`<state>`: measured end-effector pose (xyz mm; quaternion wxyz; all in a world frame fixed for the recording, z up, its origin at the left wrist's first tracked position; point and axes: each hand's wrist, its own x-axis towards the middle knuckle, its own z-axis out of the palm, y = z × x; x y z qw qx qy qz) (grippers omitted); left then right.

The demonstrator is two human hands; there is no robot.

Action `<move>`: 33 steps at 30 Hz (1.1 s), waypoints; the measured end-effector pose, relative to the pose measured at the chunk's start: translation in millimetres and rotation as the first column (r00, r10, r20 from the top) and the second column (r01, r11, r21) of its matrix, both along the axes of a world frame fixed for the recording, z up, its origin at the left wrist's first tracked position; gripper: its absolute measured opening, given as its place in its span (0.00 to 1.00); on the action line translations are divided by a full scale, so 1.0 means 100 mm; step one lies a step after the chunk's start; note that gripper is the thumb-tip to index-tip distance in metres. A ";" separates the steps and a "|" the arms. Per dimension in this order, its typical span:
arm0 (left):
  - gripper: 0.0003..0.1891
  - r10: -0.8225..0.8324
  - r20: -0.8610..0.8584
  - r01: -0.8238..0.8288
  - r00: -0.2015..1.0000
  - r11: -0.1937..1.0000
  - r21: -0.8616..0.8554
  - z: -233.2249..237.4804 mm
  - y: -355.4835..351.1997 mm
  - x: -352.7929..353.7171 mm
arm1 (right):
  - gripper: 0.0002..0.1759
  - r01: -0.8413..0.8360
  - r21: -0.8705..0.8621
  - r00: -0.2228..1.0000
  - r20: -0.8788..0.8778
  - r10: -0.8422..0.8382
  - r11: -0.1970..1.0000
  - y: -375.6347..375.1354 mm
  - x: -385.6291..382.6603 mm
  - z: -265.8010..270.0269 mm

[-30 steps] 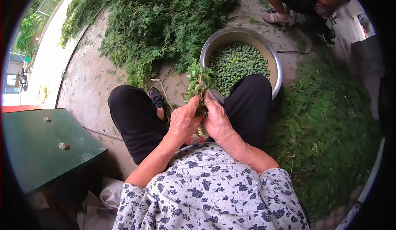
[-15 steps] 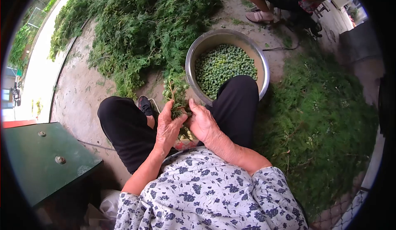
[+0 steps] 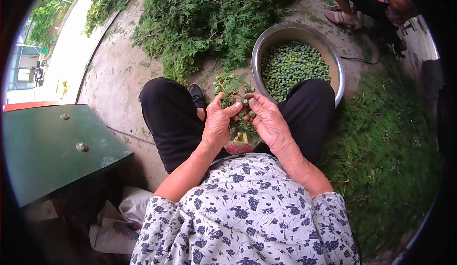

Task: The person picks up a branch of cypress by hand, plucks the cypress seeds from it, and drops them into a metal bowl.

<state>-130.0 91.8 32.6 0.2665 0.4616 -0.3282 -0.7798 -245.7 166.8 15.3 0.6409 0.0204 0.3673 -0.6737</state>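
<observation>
My left hand (image 3: pixel 221 124) is closed round a leafy evergreen sprig (image 3: pixel 227 85) whose brownish stem and green tips stick up past the fingers. Facing it, my right hand (image 3: pixel 271 122) pinches at small round green cones (image 3: pixel 246 103) on the near side of the sprig, thumb and fingertips right at them. Both hands are close together above my lap, between my knees. Just beyond my right knee stands a wide metal basin (image 3: pixel 284 37) partly filled with loose green cones (image 3: pixel 297 65).
A big heap of evergreen branches (image 3: pixel 209 22) lies ahead, and another pile of greenery (image 3: pixel 381 146) spreads on the right. At left is a green board (image 3: pixel 57 146) with metal knobs, a white sack (image 3: pixel 135 205) below it. Another person (image 3: pixel 364 1) sits at the upper right.
My right hand has shifted from beside the left hand's fingers to the round cones, which now show between the hands. The whole view has swung left, so things appear further right.
</observation>
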 end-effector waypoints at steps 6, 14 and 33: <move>0.23 -0.005 -0.060 0.011 0.998 0.995 0.096 0.09 0.00 0.00 | 0.08 -0.004 -0.070 0.998 0.060 0.008 0.998 0.02 -0.05 -0.17; 0.20 -0.013 -0.223 0.042 0.975 0.991 0.124 0.10 -0.04 0.08 | 0.07 0.139 0.033 0.980 0.140 -0.142 0.990 0.02 -0.16 -0.04; 0.07 -0.168 0.052 0.160 0.984 0.978 0.137 0.07 0.00 0.09 | 0.09 -0.026 0.005 0.998 -0.062 0.026 1.000 0.01 -0.27 -0.07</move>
